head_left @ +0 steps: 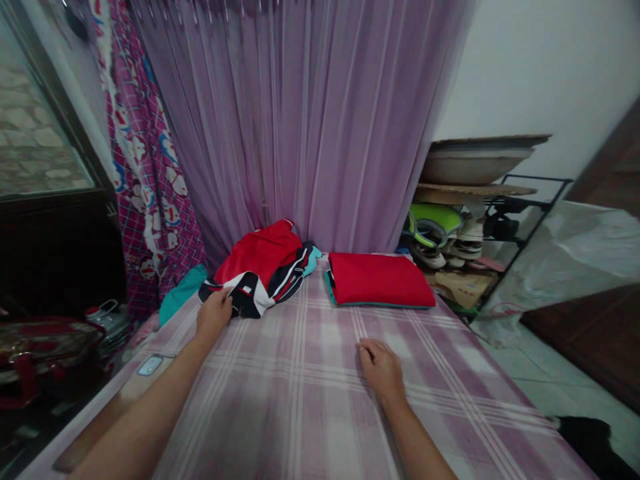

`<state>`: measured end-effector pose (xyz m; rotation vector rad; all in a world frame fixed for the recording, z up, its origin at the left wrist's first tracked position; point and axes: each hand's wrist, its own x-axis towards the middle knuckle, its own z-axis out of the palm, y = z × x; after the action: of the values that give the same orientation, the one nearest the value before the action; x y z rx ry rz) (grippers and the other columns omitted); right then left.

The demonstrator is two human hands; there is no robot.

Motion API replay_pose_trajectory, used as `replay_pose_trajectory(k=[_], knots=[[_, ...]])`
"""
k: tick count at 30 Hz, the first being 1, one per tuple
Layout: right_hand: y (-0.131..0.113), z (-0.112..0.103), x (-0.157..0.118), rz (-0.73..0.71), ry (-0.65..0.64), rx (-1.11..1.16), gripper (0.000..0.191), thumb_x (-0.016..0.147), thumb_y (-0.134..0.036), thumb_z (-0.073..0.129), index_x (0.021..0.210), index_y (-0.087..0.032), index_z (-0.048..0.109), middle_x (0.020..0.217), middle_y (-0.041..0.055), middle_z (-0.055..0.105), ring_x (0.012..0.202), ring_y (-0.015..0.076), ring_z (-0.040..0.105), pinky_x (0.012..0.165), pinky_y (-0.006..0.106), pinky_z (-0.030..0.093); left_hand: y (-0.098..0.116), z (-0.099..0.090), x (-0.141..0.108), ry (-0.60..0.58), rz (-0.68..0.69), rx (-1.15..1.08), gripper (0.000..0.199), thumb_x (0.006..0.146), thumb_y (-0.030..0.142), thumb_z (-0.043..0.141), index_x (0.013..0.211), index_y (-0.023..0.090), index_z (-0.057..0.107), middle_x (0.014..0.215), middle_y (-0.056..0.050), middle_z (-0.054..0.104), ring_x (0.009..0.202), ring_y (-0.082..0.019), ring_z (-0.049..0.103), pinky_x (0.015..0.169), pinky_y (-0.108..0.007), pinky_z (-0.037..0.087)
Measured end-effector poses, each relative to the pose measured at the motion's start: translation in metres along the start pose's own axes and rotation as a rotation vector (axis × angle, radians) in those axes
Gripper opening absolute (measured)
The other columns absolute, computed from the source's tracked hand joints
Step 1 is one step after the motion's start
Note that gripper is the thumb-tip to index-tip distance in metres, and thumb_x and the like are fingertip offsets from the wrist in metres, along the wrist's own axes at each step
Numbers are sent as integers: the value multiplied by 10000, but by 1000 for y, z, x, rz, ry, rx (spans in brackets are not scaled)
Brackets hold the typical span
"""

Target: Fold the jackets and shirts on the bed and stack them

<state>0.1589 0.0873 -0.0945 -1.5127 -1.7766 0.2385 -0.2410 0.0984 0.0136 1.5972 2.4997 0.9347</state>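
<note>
My left hand (pixel 215 313) pinches the near-left edge of a crumpled heap of clothes. The top piece is a red, navy and white shirt (pixel 260 257), with a bit of turquoise cloth (pixel 313 260) showing at its right side. To the right lies a neatly folded red garment stack (pixel 383 280), with dark and teal layers visible at its edges. My right hand (pixel 381 367) rests in front of that stack, apart from it, on the checked pink and white cloth (pixel 330 407). Its fingers are curled in, and nothing shows in them.
A purple curtain (pixel 310 133) hangs along the far edge. On the right stands a rack (pixel 530 233) with shoes and trays, beside a clear plastic bag (pixel 585 253). Under my left forearm is a phone (pixel 150 365). Teal cloth (pixel 183 293) hangs over the left edge.
</note>
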Motion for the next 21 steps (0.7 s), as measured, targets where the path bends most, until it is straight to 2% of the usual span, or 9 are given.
replay_pose_trajectory(k=[3,7,10,12,16,19,21], knots=[[-3,-4,2,-6,-23,44,360,852,-328,416,837,-222,759,952,87,761,930,250,687,919,415,505,23,3,-54,-52,246,-163,383,847,258,440,1109,236,719,1104,-95,708,1078,-268,633,965,-379,480],[-3,-10,3,82,-18,202,385,839,-451,443,877,-225,753,955,97,761,933,277,694,906,456,526,51,11,-142,-356,423,-412,279,823,326,535,963,319,776,965,-94,728,965,-305,661,910,-426,512],[-7,-15,-4,150,-35,364,445,842,-542,464,949,-213,744,1023,119,754,1002,294,689,941,488,520,58,14,-185,-530,459,-551,267,807,381,586,981,353,786,904,-104,740,886,-319,678,860,-435,536],[-18,-18,-16,99,-101,437,468,873,-542,462,1058,-206,730,1136,132,729,1101,290,662,997,488,492,58,13,-197,-567,440,-623,295,793,410,614,1033,356,777,940,-95,753,895,-317,685,861,-424,540],[-53,-20,-47,-222,-309,364,562,835,-520,590,1314,-228,628,1401,125,592,1315,292,523,1118,482,386,51,6,-193,-544,366,-628,302,814,397,601,1063,335,762,1010,-87,751,925,-305,684,858,-423,537],[-80,-15,-60,-338,-384,174,689,747,-448,695,1395,-254,566,1487,117,510,1373,315,454,1142,495,342,38,-1,-182,-418,323,-562,260,846,381,562,997,322,764,958,-83,740,923,-296,681,859,-422,534],[-92,-11,-61,-316,-390,76,559,773,-344,656,1326,-269,621,1436,105,565,1332,310,500,1113,484,368,25,-5,-174,-313,314,-498,252,842,355,561,995,311,756,1002,-71,738,987,-290,673,930,-423,515]])
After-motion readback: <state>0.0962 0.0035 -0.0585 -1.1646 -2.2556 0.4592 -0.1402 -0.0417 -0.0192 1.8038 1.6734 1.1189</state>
